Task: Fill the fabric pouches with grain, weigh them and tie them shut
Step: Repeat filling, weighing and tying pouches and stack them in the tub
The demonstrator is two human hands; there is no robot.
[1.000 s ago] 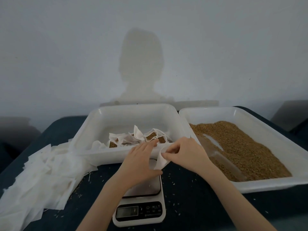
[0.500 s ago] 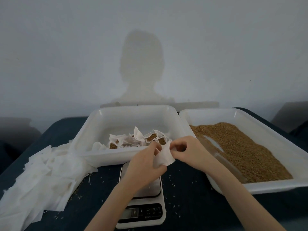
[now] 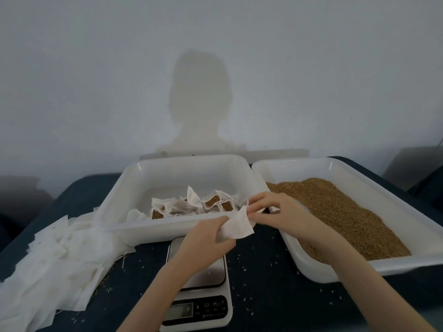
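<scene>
An empty white pouch (image 3: 236, 226) is pinched above the scale (image 3: 200, 283) by the left hand (image 3: 208, 243) at its lower edge and by the right hand (image 3: 275, 212) at its top corner.

I hold one empty white fabric pouch (image 3: 236, 225) above the scale (image 3: 201, 283); it is flat, tilted, mouth edge toward my right. My left hand (image 3: 208, 243) grips its lower corner; my right hand (image 3: 275, 209) pinches its upper edge. Brown grain (image 3: 340, 212) fills the right tray (image 3: 407, 264). Filled pouches (image 3: 203, 203) lie heaped in the middle tray (image 3: 167, 233). Empty pouches (image 3: 57, 255) are piled at left on the table.
</scene>
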